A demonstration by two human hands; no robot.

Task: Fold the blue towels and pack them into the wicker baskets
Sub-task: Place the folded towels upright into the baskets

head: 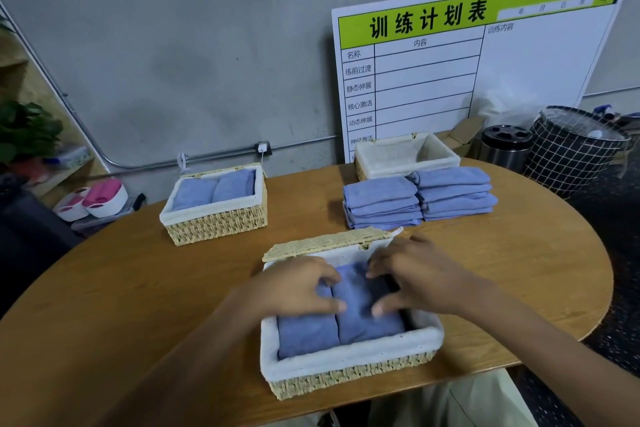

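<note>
**Second basket nearly packed, third one waiting**

I am looking down at the wooden table (pixel 138 288), the biggest thing in view, and it is carrying all the work. Three wicker baskets are sitting on it. The near basket (pixel 349 362) is lying right in front of me with its lid (pixel 325 244) tipped back, and two folded blue towels (pixel 339 326) are filling it side by side. The left basket (pixel 214 218) is sitting farther back, already holding its pair of towels (pixel 214 189). The far basket (pixel 405 154), over by the white chart board (pixel 519 62), is showing only its pale lining.

Just in front of that far basket, two stacks of folded towels (pixel 419 198) are waiting, touching each other.

Both hands are working inside the near basket. My left hand (pixel 298 288) is resting on the left towel, fingers bent and pressing down near the seam between the two. My right hand (pixel 412 274) is spreading over the right towel, fingertips pushing into the cloth. Neither seems to be gripping anything; they are tucking and flattening.

I am judging the folding as finished for everything in view. One basket looks done, this one is getting its last pat, and the stacked towels are still needing to be packed, with one basket left for them.
</note>
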